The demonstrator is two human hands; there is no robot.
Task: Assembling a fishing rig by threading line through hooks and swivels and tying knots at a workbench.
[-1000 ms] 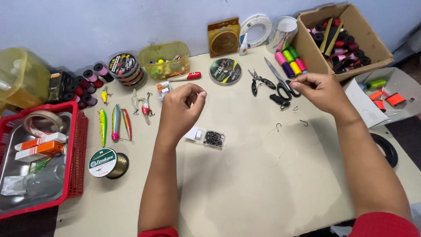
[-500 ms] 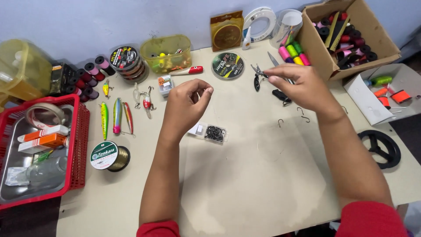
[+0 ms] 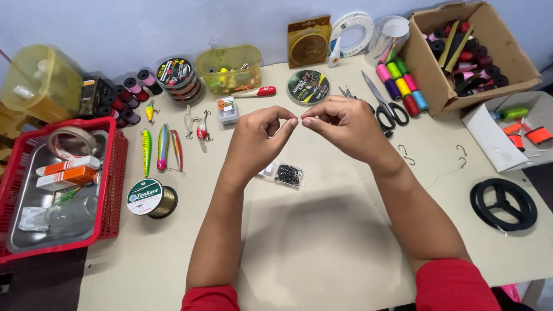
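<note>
Two hands, left hand (image 3: 260, 131), right hand (image 3: 340, 124), fingertips pinched together; three lures (image 3: 162, 148).

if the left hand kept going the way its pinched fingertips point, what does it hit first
The left hand points right, so it would almost at once meet the right hand, whose fingertips sit nearly against it above the table; any gap is too small to judge.

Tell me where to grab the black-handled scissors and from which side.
Take the scissors by the black finger loops, coming from the near, right side. They lie flat with the loops toward the person and the blades pointing away to the far left, just beside the right hand.
</note>
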